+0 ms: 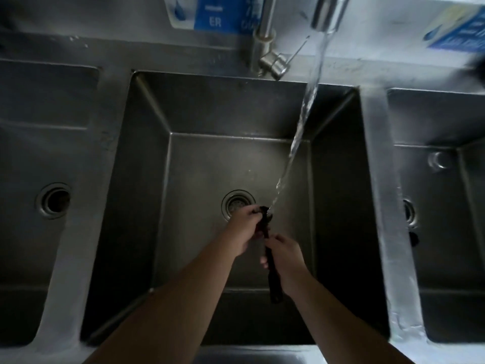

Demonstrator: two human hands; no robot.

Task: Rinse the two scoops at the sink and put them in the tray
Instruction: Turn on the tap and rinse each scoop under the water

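Over the middle basin of the steel sink (147,179), both hands hold one dark scoop (270,261) under the stream of water (301,122) that falls from the faucet (328,14) at the far right. The left hand (245,227) is clenched around the scoop's far end, right where the water lands. The right hand (284,256) has its grip closed on the handle, just nearer. The drain (236,203) lies just beyond the left hand.
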